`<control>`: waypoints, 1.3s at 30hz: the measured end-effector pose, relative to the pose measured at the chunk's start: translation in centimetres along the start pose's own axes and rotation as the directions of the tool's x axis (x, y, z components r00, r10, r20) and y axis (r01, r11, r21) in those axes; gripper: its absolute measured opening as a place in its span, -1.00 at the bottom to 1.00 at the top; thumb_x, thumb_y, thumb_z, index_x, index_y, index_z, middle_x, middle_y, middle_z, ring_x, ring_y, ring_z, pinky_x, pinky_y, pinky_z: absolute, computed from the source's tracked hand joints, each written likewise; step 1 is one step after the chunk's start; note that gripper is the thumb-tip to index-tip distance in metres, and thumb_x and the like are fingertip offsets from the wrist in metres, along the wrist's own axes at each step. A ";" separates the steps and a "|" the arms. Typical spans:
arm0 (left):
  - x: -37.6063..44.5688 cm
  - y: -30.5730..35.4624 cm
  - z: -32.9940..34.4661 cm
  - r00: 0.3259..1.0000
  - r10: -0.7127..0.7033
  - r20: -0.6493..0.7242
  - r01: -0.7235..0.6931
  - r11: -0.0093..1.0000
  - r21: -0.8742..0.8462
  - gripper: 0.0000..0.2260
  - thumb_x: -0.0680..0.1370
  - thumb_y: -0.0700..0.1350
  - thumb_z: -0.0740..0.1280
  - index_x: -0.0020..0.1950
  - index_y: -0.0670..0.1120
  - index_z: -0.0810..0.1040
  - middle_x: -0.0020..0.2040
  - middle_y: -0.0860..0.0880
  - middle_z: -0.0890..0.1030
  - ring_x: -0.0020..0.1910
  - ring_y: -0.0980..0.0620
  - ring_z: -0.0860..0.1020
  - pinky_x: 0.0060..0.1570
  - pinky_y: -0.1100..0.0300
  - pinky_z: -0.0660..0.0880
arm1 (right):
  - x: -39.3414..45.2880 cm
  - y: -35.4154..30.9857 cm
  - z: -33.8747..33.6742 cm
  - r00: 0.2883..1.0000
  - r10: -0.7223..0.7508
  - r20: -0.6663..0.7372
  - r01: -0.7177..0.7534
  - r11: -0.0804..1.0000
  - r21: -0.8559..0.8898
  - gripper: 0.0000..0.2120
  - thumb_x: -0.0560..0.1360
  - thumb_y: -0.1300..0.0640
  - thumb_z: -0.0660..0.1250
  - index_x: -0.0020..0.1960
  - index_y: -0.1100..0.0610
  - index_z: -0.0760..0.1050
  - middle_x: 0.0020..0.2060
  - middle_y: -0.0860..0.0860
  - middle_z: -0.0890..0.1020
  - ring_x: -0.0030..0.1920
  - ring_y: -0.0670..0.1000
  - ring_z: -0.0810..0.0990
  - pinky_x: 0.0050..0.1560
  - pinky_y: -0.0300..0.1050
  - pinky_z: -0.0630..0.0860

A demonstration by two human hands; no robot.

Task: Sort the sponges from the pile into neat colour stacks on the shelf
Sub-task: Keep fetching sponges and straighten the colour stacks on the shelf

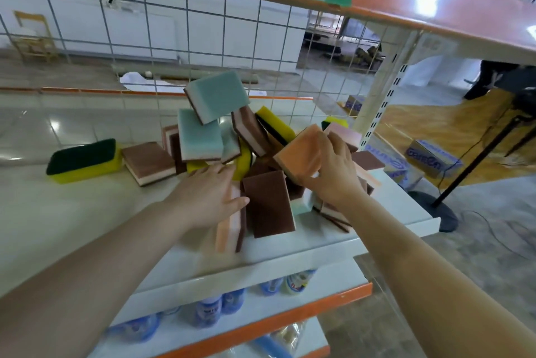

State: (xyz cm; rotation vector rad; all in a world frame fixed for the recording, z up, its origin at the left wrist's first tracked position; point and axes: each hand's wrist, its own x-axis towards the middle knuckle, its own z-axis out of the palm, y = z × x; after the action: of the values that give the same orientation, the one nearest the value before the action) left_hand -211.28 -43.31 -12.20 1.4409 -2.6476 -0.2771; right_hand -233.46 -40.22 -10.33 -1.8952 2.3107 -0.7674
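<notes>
On the white shelf (333, 244), the sponge pile (232, 137) sits centre. At its three o'clock edge, the right hand (333, 172) grips an orange sponge (298, 151). At six o'clock, the left hand (208, 192) lies flat, fingers straight, touching a brown-topped sponge (268, 204).

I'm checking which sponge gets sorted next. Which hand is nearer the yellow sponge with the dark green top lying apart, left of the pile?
Left. The left hand rests at the pile's front, right of that yellow sponge. The right hand grips an orange sponge farther right.
</notes>
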 end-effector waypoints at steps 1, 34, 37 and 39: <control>0.1 0.0 0.0 1.000 -0.002 -0.001 0.002 1.000 -0.004 -0.33 0.54 0.23 0.16 0.54 -0.03 0.02 0.50 -0.06 0.17 0.46 -0.08 0.21 0.36 0.00 0.27 | 0.3 0.2 0.2 1.000 0.009 0.011 -0.009 1.000 -0.001 -0.11 0.34 -0.02 0.46 0.49 0.06 0.00 0.43 0.12 0.17 0.44 0.17 0.13 0.40 0.07 0.15; -2.0 0.7 -0.3 0.999 0.015 0.033 -0.015 1.000 0.008 -0.40 0.56 0.21 0.14 0.51 -0.04 0.11 0.48 -0.02 0.19 0.43 -0.03 0.22 0.36 0.07 0.26 | -0.8 0.4 -0.2 1.000 -0.010 -0.016 0.009 0.998 -0.067 0.02 0.37 -0.05 0.47 0.53 0.09 -0.18 0.42 0.15 0.12 0.41 0.17 0.12 0.36 0.07 0.18; -2.5 0.6 -0.4 0.999 0.026 0.044 -0.026 1.000 0.012 -0.38 0.55 0.23 0.14 0.51 -0.04 0.10 0.48 -0.01 0.18 0.44 -0.03 0.20 0.36 0.10 0.24 | -1.3 0.3 -0.4 1.000 -0.003 -0.012 0.002 0.996 -0.084 0.02 0.37 -0.07 0.46 0.53 0.10 -0.19 0.42 0.15 0.12 0.41 0.18 0.12 0.35 0.08 0.18; -2.7 0.5 -0.4 0.998 0.030 0.050 -0.030 1.000 0.008 -0.37 0.55 0.24 0.14 0.52 -0.04 0.10 0.49 -0.01 0.18 0.44 -0.02 0.20 0.37 0.11 0.23 | -1.7 0.2 -0.4 1.000 -0.001 -0.015 -0.001 0.996 -0.094 0.02 0.38 -0.09 0.46 0.53 0.10 -0.18 0.43 0.16 0.11 0.42 0.19 0.12 0.36 0.09 0.19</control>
State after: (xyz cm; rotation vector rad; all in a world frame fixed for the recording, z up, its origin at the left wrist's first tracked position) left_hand -210.21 -40.81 -11.77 1.4139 -2.7109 -0.3033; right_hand -233.33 -38.50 -10.52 -1.9329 2.3966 -0.6863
